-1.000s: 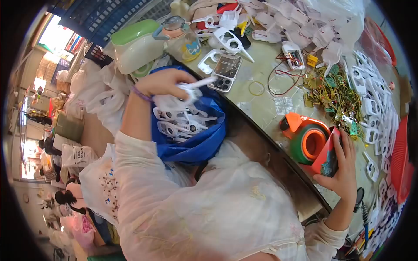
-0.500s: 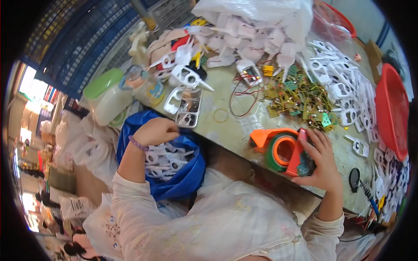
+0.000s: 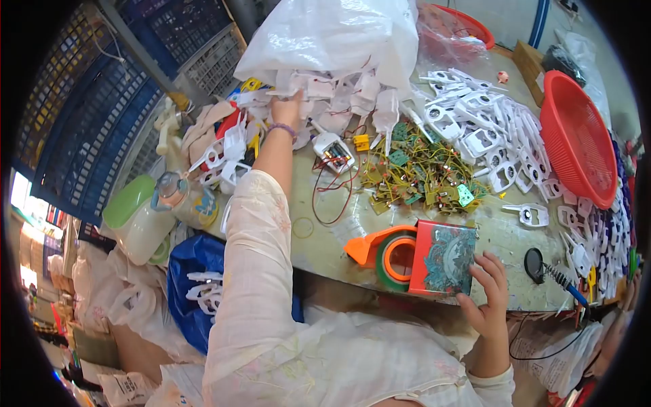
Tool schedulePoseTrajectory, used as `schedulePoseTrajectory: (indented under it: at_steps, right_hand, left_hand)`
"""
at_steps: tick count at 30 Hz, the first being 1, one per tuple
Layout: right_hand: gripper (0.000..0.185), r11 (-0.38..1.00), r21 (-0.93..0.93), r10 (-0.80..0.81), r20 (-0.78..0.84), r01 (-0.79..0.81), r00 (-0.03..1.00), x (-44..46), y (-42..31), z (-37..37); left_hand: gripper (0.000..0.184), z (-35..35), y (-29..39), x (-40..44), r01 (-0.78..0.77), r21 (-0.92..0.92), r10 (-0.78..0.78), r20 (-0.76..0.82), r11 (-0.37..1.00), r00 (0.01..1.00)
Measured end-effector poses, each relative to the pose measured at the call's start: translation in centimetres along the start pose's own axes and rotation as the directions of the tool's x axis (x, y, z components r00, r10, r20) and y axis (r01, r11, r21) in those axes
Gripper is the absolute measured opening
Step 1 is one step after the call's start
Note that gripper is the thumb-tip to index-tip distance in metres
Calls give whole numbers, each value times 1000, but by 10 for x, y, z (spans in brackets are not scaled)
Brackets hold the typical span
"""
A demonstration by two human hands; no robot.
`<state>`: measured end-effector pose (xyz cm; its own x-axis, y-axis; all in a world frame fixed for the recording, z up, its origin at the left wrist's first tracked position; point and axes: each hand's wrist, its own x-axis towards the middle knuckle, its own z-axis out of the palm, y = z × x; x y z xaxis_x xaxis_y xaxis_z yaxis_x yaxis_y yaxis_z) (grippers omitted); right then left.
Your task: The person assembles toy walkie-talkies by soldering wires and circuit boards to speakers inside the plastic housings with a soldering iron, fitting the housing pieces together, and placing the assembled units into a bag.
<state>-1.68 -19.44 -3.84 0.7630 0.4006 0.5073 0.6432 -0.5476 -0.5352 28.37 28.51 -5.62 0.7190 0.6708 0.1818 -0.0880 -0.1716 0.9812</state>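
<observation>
My left hand point(image 3: 288, 110) reaches to the far side of the table, into a heap of white plastic casings point(image 3: 342, 102) with thin red wires; its fingertips are hidden among them. My right hand point(image 3: 489, 295) is open, its fingers apart, at the right edge of a red box with a grey-green patterned face point(image 3: 447, 259). Whether its fingertips touch the box is hard to tell. Beside the box lies an orange tape dispenser point(image 3: 366, 248) with a green roll. A white casing with batteries and red wires point(image 3: 333, 153) rests right of my left forearm.
Wired green circuit boards point(image 3: 420, 169) are heaped mid-table, with white plastic frames point(image 3: 485, 129) behind. A red basket point(image 3: 582, 142) stands right, near a soldering iron stand point(image 3: 536, 264). A blue bag point(image 3: 186, 275) holding white parts hangs left, below a clear jug point(image 3: 183, 197).
My left hand has moved from above the blue bag to the far heap of casings. My right hand has loosened from the red box, whose patterned face now shows. The view has shifted.
</observation>
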Motion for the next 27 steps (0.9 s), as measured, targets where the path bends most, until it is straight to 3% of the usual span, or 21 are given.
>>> schedulePoseTrajectory:
  at_steps: [2, 3, 5, 6, 7, 10, 11, 14, 17, 19, 22, 25, 27]
  right_hand:
    - [45, 996, -41, 83, -30, -85, 996, -10, 1, -4]
    - [45, 995, -45, 90, -35, -91, 995, -11, 4, -5]
    - [39, 987, -7, 160, -94, -162, 983, -16, 8, -6]
    - [39, 985, -9, 169, -99, -170, 981, -16, 10, -5]
    - [37, 987, -31, 153, -119, -158, 981, -14, 11, -5]
    - [31, 981, -66, 167, -191, -182, 967, -9, 14, -5]
    - [29, 983, -43, 164, -205, -177, 965, -7, 15, -5]
    - [23, 989, -35, 133, -247, -146, 960, 7, 13, -3]
    - [21, 999, 37, 31, -246, -23, 969, 28, 5, 1]
    - [20, 997, 57, -44, -232, 59, 972, 45, -2, 6]
    - [19, 993, 68, -83, -229, 101, 970, 54, -4, 15]
    - [15, 993, 70, -74, -222, 92, 972, 61, 8, 15]
    - [15, 990, 120, 109, -257, -80, 960, 69, 26, 11]
  left_hand:
    - [48, 6, -18, 37, 49, -215, -75, -114, 975, 991]
    - [39, 7, -15, 37, 140, -392, -178, -62, 909, 982]
    - [27, 3, -8, 42, 105, -448, -126, -17, 888, 992]
    - [18, 2, -7, 39, 104, -385, -136, -57, 917, 989]
    - [17, -4, 2, 28, 41, -389, -48, -8, 920, 999]
    - [22, -19, 31, -21, -136, -346, 157, 32, 928, 987]
    - [20, -26, 49, -48, -131, -252, 138, 11, 959, 990]
    - [36, -38, 77, -123, 76, -310, -4, 227, 948, 974]
    - [58, -46, 96, -197, 128, -113, -32, 614, 985, 788]
    - [55, -37, 91, -229, 155, -26, -80, 767, 988, 636]
    - [50, -28, 83, -258, 94, 4, -53, 846, 996, 530]
    - [55, -29, 70, -267, -77, 131, -72, 851, 988, 520]
    - [57, -28, 64, -275, -153, 131, -22, 824, 980, 566]
